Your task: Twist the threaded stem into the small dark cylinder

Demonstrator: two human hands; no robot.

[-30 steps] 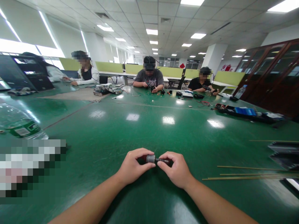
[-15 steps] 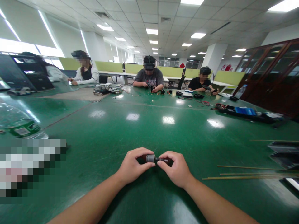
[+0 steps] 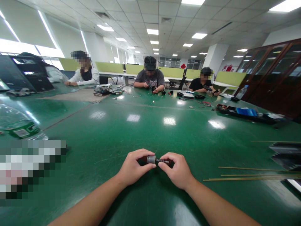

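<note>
Low over the green table (image 3: pixel 113 131), my left hand (image 3: pixel 136 166) holds a silver metal cylinder (image 3: pixel 151 159) between thumb and fingers. A thin dark ribbed shaft (image 3: pixel 164 161) extends to the right of the cylinder. My right hand (image 3: pixel 177 169) pinches this shaft with thumb and index finger. The fingertips of both hands are a small gap apart. The fingers behind the parts are partly hidden.
Thin yellowish rods (image 3: pixel 240 179) and dark profiles (image 3: pixel 284 153) lie at the right. A plastic bottle (image 3: pixel 22 128) is at the left. A black tray (image 3: pixel 249 114) with a blue item stands back right. Several people sit across the table, among parts.
My hands and the metal parts show no visible movement. At the far left, the seated person's hands have lowered and shifted slightly left.
</note>
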